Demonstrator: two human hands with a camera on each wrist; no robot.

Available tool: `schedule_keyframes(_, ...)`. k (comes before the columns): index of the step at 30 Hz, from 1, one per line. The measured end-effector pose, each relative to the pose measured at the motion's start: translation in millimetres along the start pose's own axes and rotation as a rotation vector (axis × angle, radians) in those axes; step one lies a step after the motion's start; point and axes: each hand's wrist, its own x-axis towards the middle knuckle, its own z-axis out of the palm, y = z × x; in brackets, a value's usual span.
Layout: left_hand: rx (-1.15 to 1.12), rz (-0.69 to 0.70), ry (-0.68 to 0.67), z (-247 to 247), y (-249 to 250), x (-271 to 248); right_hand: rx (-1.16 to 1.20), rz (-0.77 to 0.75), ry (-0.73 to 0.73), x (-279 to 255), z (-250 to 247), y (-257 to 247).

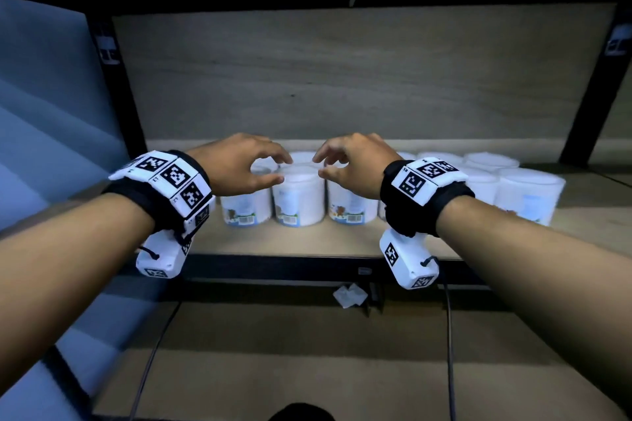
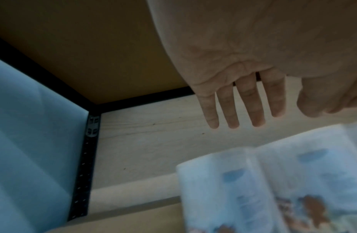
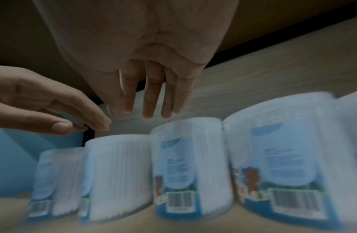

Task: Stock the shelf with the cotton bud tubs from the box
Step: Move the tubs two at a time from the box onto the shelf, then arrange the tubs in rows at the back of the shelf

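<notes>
Several clear cotton bud tubs with white lids stand in two rows on the wooden shelf (image 1: 273,243). One tub (image 1: 298,196) stands at the front between my hands. My left hand (image 1: 260,166) hovers just above and to its left, fingers loosely spread and holding nothing. My right hand (image 1: 330,164) hovers above and to its right, also empty. In the left wrist view my left hand (image 2: 253,113) has straight fingers above a blurred tub (image 2: 273,189). The right wrist view shows my right hand (image 3: 145,108) over a row of tubs (image 3: 189,173), apart from them. The box is out of view.
More tubs (image 1: 526,195) fill the shelf's right side. Black uprights (image 1: 116,85) frame the shelf, with a pale wooden back panel (image 1: 342,79) behind. A lower shelf board (image 1: 307,352) lies below, with cables and a crumpled white paper (image 1: 349,296) at the shelf's front edge.
</notes>
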Motion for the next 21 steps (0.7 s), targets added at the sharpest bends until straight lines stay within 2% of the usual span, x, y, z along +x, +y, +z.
schedule_keyframes(6, -0.085, 0.092, 0.007, 2.0, 58.4, 56.8, -0.076, 0.095, -0.022, -24.2, -49.2, 50.9)
schedule_keyframes(14, -0.202, 0.234, -0.013, 30.0, 140.5, 129.4, -0.204, 0.231, -0.056, -71.4, -105.9, 134.9)
schedule_keyframes(21, -0.232, 0.277, -0.039, 50.7, 192.5, 178.7, -0.214, 0.387, -0.073, -105.0, -126.8, 188.8)
